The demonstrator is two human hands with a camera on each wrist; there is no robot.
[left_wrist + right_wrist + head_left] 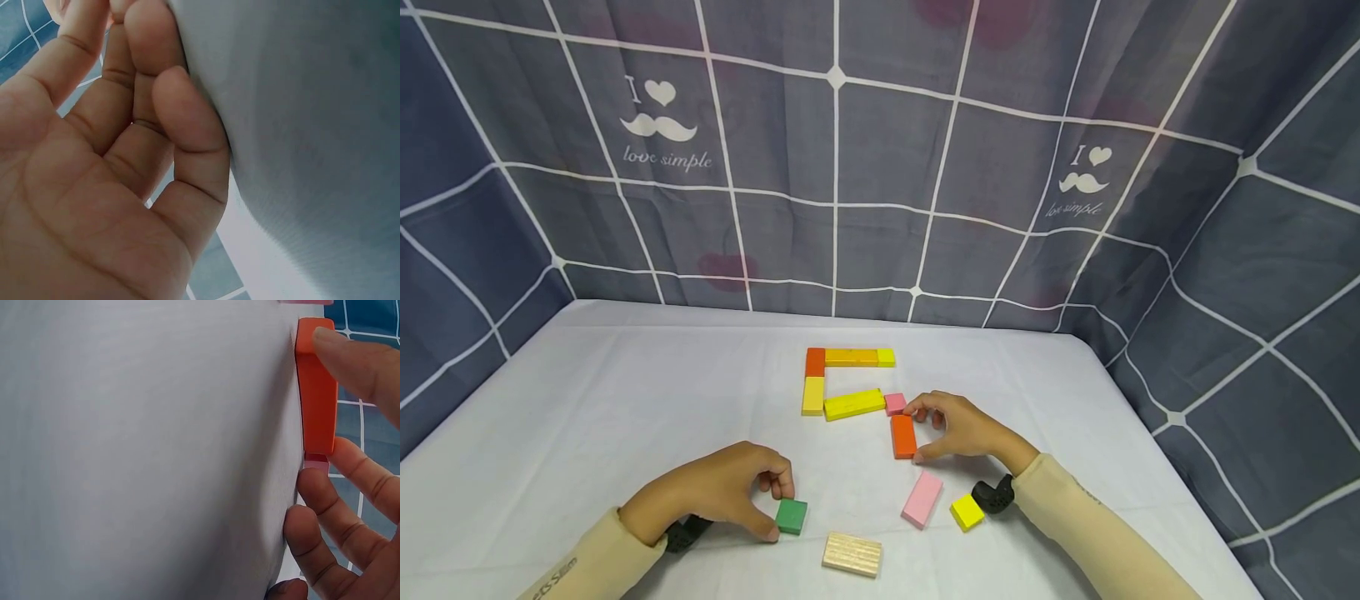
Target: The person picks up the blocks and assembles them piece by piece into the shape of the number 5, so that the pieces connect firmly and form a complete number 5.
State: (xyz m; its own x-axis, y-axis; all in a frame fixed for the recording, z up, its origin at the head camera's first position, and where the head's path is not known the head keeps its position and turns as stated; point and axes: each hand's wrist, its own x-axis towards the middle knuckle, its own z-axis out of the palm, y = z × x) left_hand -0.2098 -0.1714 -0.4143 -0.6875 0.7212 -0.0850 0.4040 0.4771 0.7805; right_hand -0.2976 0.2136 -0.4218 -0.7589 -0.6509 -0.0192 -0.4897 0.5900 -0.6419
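Note:
In the head view my right hand (962, 427) pinches a flat orange block (904, 437) lengthwise, thumb at its near end and index finger at its far end. The right wrist view shows the thumb on one end of that orange block (317, 394). A small pink block (895, 404) sits just beyond it, by the fingertips. My left hand (726, 487) pinches a green square block (791, 517) on the table between thumb and index finger. In the left wrist view the curled fingers (187, 119) rest along the white cloth, and the green block is hidden.
Orange and yellow blocks (852, 357) form a bent line further back, with a yellow block (854, 405) running to the pink one. Nearer lie a longer pink block (922, 500), a yellow square (967, 512) near the right wrist and a plain wooden block (852, 554).

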